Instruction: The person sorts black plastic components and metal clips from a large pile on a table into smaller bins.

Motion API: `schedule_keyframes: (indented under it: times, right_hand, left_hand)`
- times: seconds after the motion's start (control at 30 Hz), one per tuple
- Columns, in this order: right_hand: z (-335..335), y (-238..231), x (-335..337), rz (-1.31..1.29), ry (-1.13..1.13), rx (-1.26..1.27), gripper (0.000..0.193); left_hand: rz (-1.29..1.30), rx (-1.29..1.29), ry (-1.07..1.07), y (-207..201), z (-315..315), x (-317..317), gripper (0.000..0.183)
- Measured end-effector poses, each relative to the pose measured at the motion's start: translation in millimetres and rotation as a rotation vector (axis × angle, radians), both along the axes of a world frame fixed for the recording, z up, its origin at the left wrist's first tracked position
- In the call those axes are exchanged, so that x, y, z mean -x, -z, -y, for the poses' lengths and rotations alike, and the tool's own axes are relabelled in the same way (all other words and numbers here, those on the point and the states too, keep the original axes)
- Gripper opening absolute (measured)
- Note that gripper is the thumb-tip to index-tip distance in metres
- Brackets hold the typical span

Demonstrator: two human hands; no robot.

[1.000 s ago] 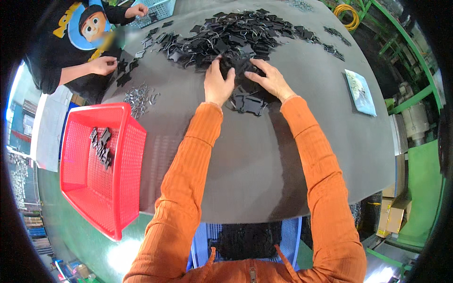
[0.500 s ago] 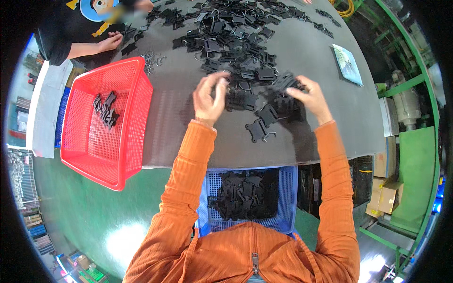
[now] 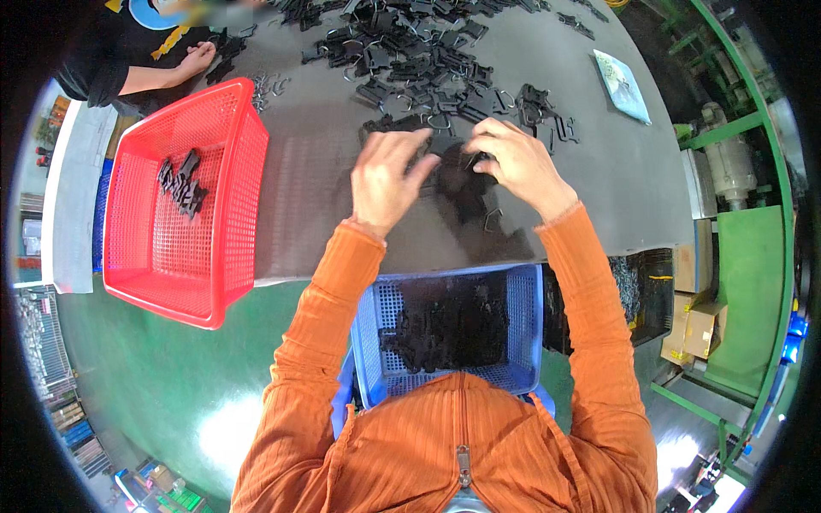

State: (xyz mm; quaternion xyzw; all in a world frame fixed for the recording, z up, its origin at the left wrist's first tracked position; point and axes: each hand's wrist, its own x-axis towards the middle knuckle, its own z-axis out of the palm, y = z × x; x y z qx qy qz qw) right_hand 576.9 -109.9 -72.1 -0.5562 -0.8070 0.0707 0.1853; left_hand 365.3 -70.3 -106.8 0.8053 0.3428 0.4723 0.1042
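Over the near end of a loose heap of flat black plates with wire hooks (image 3: 428,64), my two hands face each other. My left hand (image 3: 385,178) is slightly blurred, its thumb apart from the fingers, beside the dark pieces. Curled fingers and thumb of my right hand (image 3: 520,164) meet at a dark spot; what they pinch is hidden. Between the hands lie dark plates in shadow (image 3: 462,190), their outlines hard to make out. One metal hook (image 3: 491,220) sticks out from them. A small group of black plates (image 3: 534,104) lies beyond my right hand.
A red basket (image 3: 238,205) with a few black pieces stands at the left. Below the table edge, a blue basket (image 3: 532,325) holds many black parts. A light-blue packet (image 3: 623,87) lies at the right. Another person's hand (image 3: 198,60) is at the far left.
The bunch of black plates in my right hand has been let go at the heap's right side. My right hand has come back left, near my left hand. The view has shifted slightly.
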Motion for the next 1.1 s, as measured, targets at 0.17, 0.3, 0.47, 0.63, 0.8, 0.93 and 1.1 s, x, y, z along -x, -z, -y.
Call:
schedule_keyframes:
  times: [0.17,0.3,0.47,0.63,0.8,0.93,1.1]
  right_hand:
    - [0,-26,-9,-0.383,0.014,-0.047,0.012]
    - [12,-19,-24,-0.558,0.148,0.065,0.010]
    - [19,-9,-29,-0.901,0.238,0.393,0.014]
    - [32,21,-23,-1.452,0.337,0.417,0.015]
    - [24,13,-44,-1.219,0.542,0.103,0.016]
    - [22,17,-38,-0.511,0.533,-0.257,0.024]
    - [27,16,-5,-0.396,0.431,-0.184,0.020]
  left_hand:
    - [-0.203,0.116,0.042,-4,-3,5,0.015]
    - [-0.088,0.275,0.077,-27,-3,1,0.008]
    - [0.565,0.896,0.382,-4,-19,2,0.010]
    - [1.244,1.270,0.696,9,-10,-16,0.009]
    - [1.469,1.235,0.675,-3,-14,-24,0.014]
    - [1.396,1.184,0.603,-5,-23,-26,0.015]
    - [0.785,0.757,0.253,-27,-32,-27,0.019]
